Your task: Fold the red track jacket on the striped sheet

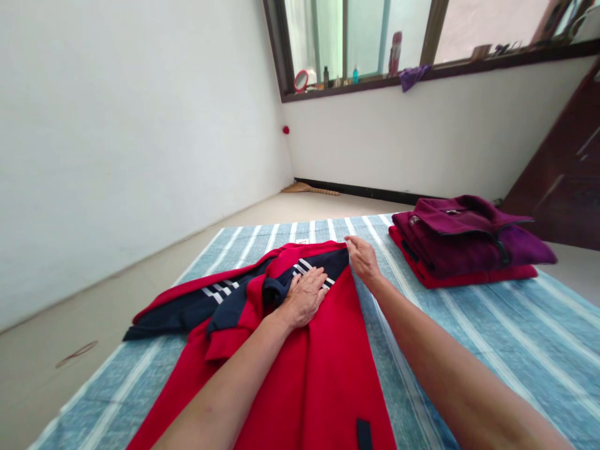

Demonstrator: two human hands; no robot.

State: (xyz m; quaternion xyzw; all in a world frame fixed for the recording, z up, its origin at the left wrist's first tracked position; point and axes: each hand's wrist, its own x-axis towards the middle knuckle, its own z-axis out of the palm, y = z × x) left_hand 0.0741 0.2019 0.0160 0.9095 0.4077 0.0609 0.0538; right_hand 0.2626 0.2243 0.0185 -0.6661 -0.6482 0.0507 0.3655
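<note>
A red jacket (335, 350) with navy panels and white stripes lies spread on a blue striped sheet (469, 350). One sleeve (169, 306) stretches out to the left, and the other is folded in across the middle. My left hand (304, 294) rests flat on the folded sleeve, over the white stripes, fingers extended. At the jacket's upper right corner, my right hand (362, 257) pinches the edge of the fabric between thumb and fingers.
Folded clothes (464, 240), maroon and purple over red, are stacked at the right. Behind, a broom (309, 188) lies on the floor by the wall. A windowsill (365, 85) holds a pink bottle (395, 55), a round mirror (301, 80) and a purple cloth (412, 77).
</note>
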